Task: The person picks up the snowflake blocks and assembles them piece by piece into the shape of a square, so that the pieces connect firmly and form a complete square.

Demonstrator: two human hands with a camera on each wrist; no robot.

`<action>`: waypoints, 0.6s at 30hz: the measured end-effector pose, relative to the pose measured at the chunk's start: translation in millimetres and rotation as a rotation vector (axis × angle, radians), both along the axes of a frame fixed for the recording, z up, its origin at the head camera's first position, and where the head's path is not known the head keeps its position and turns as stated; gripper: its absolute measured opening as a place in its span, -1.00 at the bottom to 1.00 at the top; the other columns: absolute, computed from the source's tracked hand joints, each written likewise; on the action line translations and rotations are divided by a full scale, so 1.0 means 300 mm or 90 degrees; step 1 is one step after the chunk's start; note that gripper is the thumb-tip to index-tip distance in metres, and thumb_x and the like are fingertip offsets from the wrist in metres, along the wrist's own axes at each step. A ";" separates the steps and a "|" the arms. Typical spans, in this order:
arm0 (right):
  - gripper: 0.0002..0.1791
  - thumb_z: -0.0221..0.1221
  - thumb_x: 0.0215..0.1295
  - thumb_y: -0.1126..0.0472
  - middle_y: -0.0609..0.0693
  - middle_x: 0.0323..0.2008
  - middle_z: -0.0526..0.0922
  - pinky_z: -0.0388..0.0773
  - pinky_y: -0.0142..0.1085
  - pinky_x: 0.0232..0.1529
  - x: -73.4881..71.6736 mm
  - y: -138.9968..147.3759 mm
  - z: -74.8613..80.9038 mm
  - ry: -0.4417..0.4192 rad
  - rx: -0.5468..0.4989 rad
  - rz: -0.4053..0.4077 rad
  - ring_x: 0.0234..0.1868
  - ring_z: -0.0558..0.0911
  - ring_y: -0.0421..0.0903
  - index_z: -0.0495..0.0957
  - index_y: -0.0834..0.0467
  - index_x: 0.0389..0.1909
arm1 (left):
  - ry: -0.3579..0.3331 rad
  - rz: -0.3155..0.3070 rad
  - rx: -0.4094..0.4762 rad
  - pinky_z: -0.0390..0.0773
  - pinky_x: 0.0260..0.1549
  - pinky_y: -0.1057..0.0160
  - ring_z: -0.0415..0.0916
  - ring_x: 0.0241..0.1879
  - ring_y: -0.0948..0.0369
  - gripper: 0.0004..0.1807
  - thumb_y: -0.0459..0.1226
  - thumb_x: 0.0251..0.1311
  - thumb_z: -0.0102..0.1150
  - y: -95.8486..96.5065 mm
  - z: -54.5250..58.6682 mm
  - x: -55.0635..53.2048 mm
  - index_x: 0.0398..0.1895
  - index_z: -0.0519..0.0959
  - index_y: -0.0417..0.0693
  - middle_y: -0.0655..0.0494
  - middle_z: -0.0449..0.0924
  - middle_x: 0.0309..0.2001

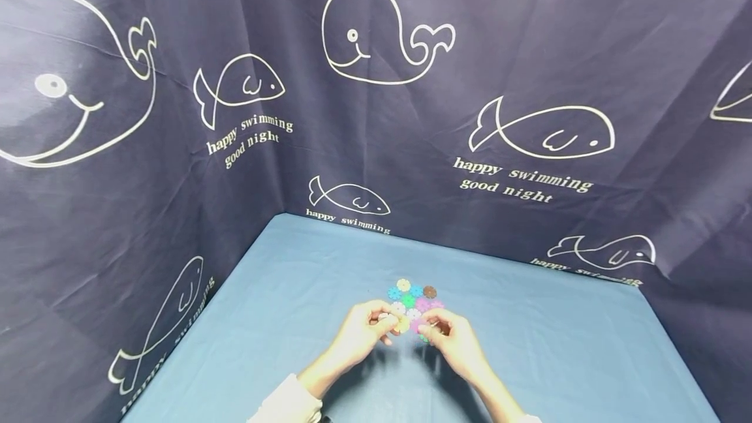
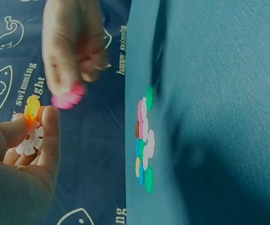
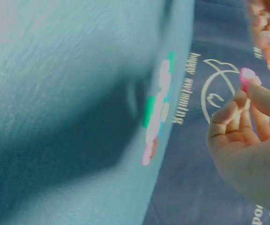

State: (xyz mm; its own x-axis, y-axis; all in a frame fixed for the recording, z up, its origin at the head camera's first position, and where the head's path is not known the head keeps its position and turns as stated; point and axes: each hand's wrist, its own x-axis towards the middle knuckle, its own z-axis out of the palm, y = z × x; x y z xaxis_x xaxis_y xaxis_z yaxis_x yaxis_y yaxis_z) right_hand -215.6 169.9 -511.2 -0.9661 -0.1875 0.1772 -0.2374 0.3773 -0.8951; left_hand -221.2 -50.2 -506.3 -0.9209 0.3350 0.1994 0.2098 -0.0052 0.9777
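Note:
Raised over the blue-covered table, my left hand (image 1: 360, 337) pinches a yellow flower-shaped disc (image 2: 32, 106) between thumb and forefinger. A white notched disc (image 2: 30, 141) adjoins it below, partly behind the thumb and against the fingers. My right hand (image 1: 459, 343) holds a pink flower-shaped disc (image 3: 248, 76) by its edge, between thumb and fingertips. In the left wrist view the pink disc hangs just right of the yellow one, a small gap between them. Beyond both hands lies a cluster of loose discs, with a green disc (image 1: 408, 301) near its middle.
Blue, white, pink and cream discs fill out the cluster, along with a brown disc (image 1: 430, 292) at its far right. The blue tablecloth (image 1: 282, 292) spreads around it. Dark curtains (image 1: 411, 123) with whale and fish drawings enclose the back and sides.

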 end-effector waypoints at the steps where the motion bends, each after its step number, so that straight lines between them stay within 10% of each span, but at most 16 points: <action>1: -0.89 0.37 0.23 0.33 -0.01 -0.48 0.61 0.56 -0.37 -0.52 0.008 0.002 0.011 0.006 -0.020 -0.004 -0.55 0.55 -0.14 0.67 0.21 -0.23 | 0.001 -0.001 0.007 0.73 -0.44 0.17 0.65 -0.45 0.25 -0.89 -0.43 0.36 0.19 0.000 0.002 -0.002 -0.16 0.65 -0.32 -0.16 0.73 -0.30; 18: -0.93 0.36 0.25 0.33 -0.04 -0.39 0.63 0.53 -0.40 -0.45 0.060 -0.001 0.034 0.100 -0.067 0.028 -0.44 0.53 -0.23 0.71 0.12 -0.27 | 0.008 -0.005 -0.002 0.74 -0.42 0.11 0.69 -0.47 0.11 -0.92 -0.39 0.33 0.24 0.019 -0.001 0.010 -0.25 0.67 -0.27 -0.05 0.74 -0.38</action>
State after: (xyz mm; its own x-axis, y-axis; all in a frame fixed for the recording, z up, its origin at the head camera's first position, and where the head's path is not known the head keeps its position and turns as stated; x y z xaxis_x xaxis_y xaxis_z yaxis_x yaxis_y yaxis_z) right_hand -197.6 169.5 -501.0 -0.9162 -0.2018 0.3462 -0.3917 0.2692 -0.8798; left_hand -218.1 -44.6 -506.7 -0.9154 0.3432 0.2102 0.2223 -0.0042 0.9750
